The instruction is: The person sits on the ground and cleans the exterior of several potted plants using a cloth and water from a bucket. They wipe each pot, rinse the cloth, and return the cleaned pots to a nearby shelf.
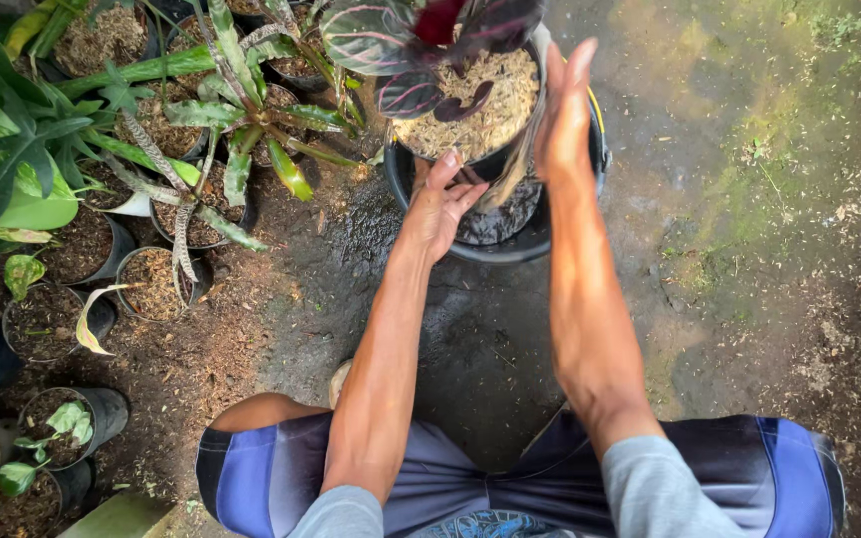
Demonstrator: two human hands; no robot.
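Over the wet ground, above a black bucket, the potted plant is held between both hands: left hand with fingers spread under its rim, right hand flat, fingers together, against its side. Likely heavy with damp medium, thin wall flexible; leaves fragile, so support low on the pot.

The black plastic pot looks smooth and wet; its filling is dry, coarse husk; the ground is rough, damp concrete.

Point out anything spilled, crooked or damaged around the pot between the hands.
Loose husk mix is scattered over the wet ground left of the person's knees. A pale, yellowed leaf droops from a small pot. The left hand and right hand flank the potted plant, which sits upright above a black bucket.
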